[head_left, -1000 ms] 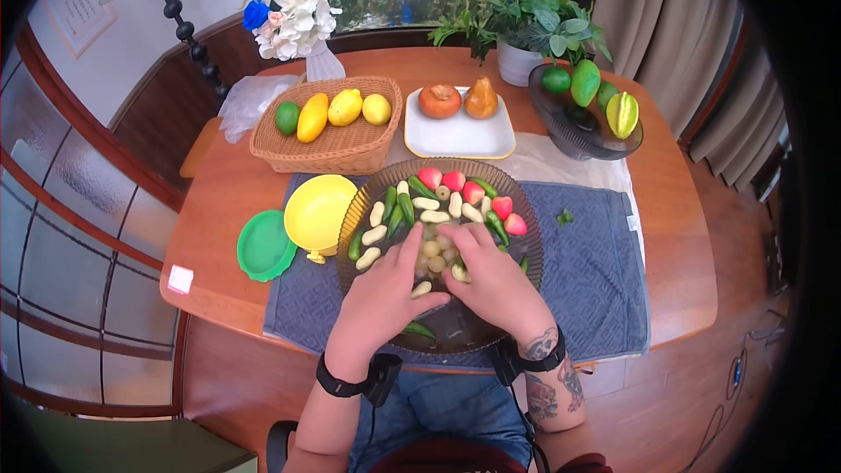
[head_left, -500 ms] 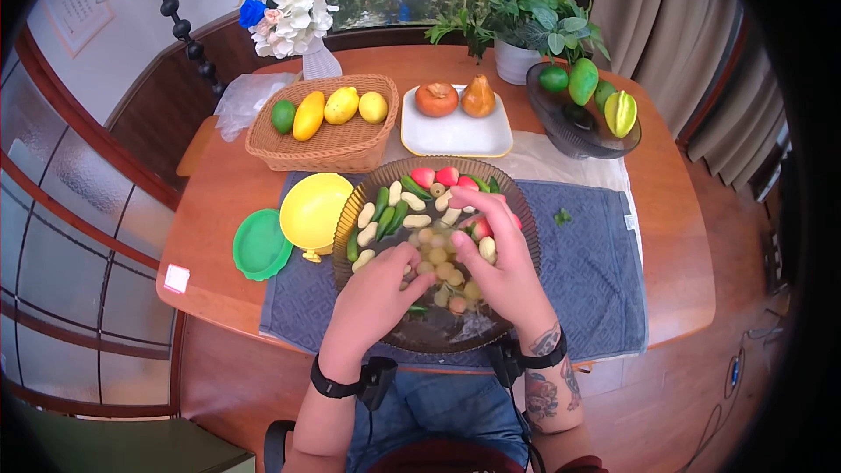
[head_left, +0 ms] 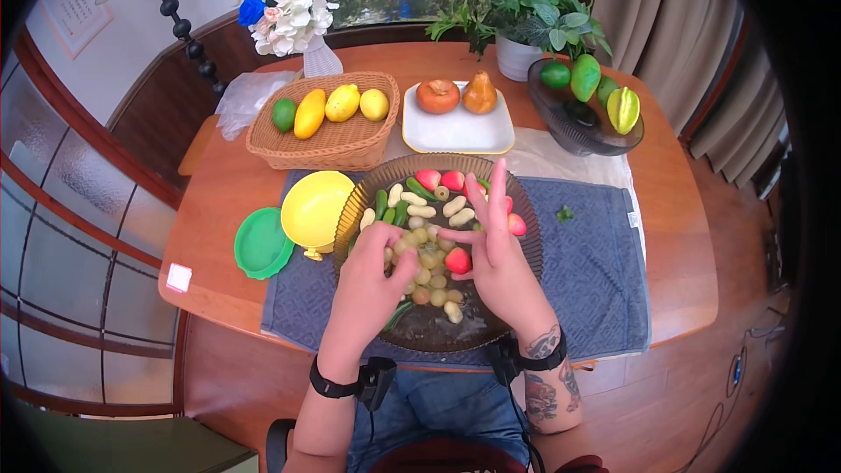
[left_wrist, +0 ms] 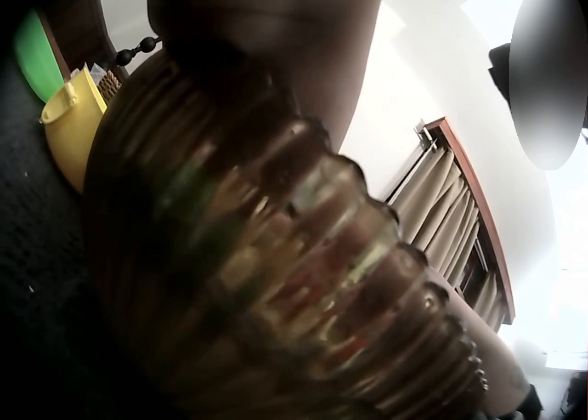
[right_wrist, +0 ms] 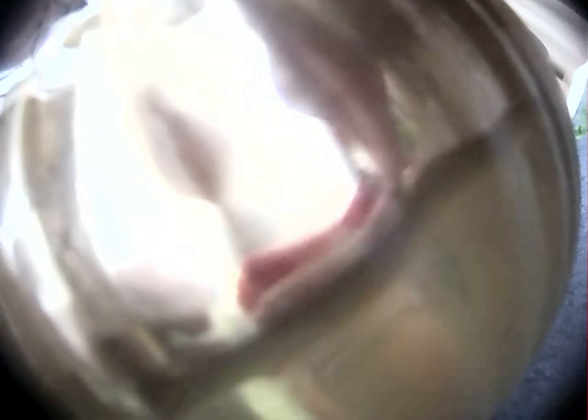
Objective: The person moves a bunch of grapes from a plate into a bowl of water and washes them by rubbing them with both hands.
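A ribbed, amber see-through bowl [head_left: 349, 210] holds pale green grapes [head_left: 434, 285], peanuts [head_left: 420, 210], green peppers [head_left: 381, 201] and small red fruits [head_left: 457, 260]. At the grapes' left side, the left hand [head_left: 363, 289] has its fingers and thumb bent round some of them. Over the bowl's right part the right hand [head_left: 501, 276] is spread, several fingers straight, its thumb side beside one red fruit lying against the grapes. The bowl's ribbed wall [left_wrist: 303, 282] fills the left wrist view. Blur in the right wrist view hides the fingertips.
A yellow bowl [head_left: 317, 210] and green lid [head_left: 263, 243] stand left. Behind are a fruit basket [head_left: 328, 153], a white tray [head_left: 460, 131] with two fruits, and a dark fruit dish [head_left: 587, 136]. A blue towel [head_left: 596, 280] lies beneath the big bowl.
The right hand's fingers have straightened and spread. Grapes now lie more exposed between the hands, with a red fruit and a peanut by them. The left hand stays at the grapes' left side.
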### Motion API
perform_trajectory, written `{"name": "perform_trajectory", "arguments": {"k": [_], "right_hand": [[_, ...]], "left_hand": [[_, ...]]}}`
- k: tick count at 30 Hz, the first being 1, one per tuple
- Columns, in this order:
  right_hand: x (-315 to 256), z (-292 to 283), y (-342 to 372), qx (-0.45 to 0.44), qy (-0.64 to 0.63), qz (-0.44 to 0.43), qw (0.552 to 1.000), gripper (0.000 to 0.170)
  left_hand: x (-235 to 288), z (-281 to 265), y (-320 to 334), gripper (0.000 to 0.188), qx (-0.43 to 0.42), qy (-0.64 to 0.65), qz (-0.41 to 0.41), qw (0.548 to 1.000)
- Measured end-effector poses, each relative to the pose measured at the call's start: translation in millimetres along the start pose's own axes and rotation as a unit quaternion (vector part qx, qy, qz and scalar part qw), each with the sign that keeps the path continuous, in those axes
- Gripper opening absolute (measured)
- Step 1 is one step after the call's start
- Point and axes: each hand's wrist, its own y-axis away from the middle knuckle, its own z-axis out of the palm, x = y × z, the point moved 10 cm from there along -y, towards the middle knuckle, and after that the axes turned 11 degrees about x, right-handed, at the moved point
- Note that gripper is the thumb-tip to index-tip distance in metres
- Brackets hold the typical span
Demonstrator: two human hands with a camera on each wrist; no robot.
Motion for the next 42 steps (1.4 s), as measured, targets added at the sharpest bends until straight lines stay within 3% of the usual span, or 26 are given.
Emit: {"name": "perform_trajectory", "arguments": {"k": [2,6,8,13,16,18,22,24,25,26,28,29,31,32,34,38,40,41,42], "right_hand": [[-3.5,2.2,1.6,-0.008,0.014,0.002,1.0,0.079],[-2.4,3.4,0.7,-0.019,-0.004,0.031,0.999,0.082],[-2.6,1.9,0.4,-0.014,-0.009,0.03,0.999,0.083],[0.7,7.5,0.7,-0.035,0.012,0.019,0.999,0.084],[-2.2,11.6,-0.7,-0.081,0.088,-0.033,0.992,0.078],[-13.6,18.2,3.2,-0.097,0.222,-0.207,0.948,0.085],[-5.6,25.6,13.3,-0.097,0.273,-0.199,0.936,0.094],[18.6,25.2,13.6,-0.137,0.252,-0.075,0.955,0.1],[22.6,22.2,11.7,-0.122,0.223,-0.067,0.965,0.088],[22.8,20.7,11.7,-0.122,0.224,-0.067,0.965,0.088],[30.5,14.5,9.1,-0.119,0.243,0.009,0.963,0.07],[27.2,13.8,5.6,-0.119,0.243,0.009,0.963,0.07],[41.9,17.5,6.7,-0.171,0.2,0.12,0.957,0.057],[48.3,17.7,7.6,-0.171,0.2,0.12,0.957,0.057],[30.7,13.6,3.9,-0.09,0.219,-0.073,0.969,0.055],[31.9,14.8,4.6,-0.103,0.139,-0.035,0.984,0.062],[36.8,35.7,16.6,-0.257,0.166,-0.001,0.952,0.069],[30.9,36.2,20.9,-0.237,0.205,-0.061,0.948,0.075],[28.7,36.9,22.4,-0.237,0.205,-0.061,0.948,0.075]], "left_hand": [[-15.1,0.2,1.8,0.019,-0.008,0.043,-0.11,0.993],[-17.1,-5.0,-1.0,0.019,0.014,0.04,-0.109,0.993],[-22.6,-6.1,-0.1,0.019,0.017,0.057,-0.147,0.987],[-17.4,-6.8,0.9,0.017,0.016,0.045,-0.111,0.993],[-11.5,-0.7,2.0,0.02,-0.012,0.061,-0.074,0.995],[-6.2,2.3,2.4,0.022,-0.027,0.067,-0.043,0.996],[2.4,6.4,3.3,0.021,-0.08,0.092,-0.021,0.992],[4.1,9.6,3.9,0.021,-0.102,0.104,-0.018,0.989],[1.0,12.2,5.7,0.021,-0.111,0.122,-0.026,0.986],[-0.9,14.2,7.1,0.021,-0.119,0.139,-0.034,0.982],[1.2,12.5,6.9,0.021,-0.112,0.148,-0.042,0.982],[1.4,11.2,6.7,0.021,-0.106,0.156,-0.049,0.981],[3.5,11.6,7.0,0.022,-0.111,0.131,-0.035,0.985],[5.2,12.5,6.7,0.023,-0.116,0.106,-0.019,0.987],[2.3,17.0,8.6,0.024,-0.132,0.113,-0.026,0.985],[2.6,23.3,11.7,0.021,-0.185,0.112,-0.041,0.975],[-1.4,25.3,13.6,0.023,-0.197,0.106,-0.067,0.972],[-6.4,27.6,16.3,0.025,-0.209,0.099,-0.095,0.968],[-8.1,29.0,16.1,0.025,-0.209,0.098,-0.095,0.968]]}}
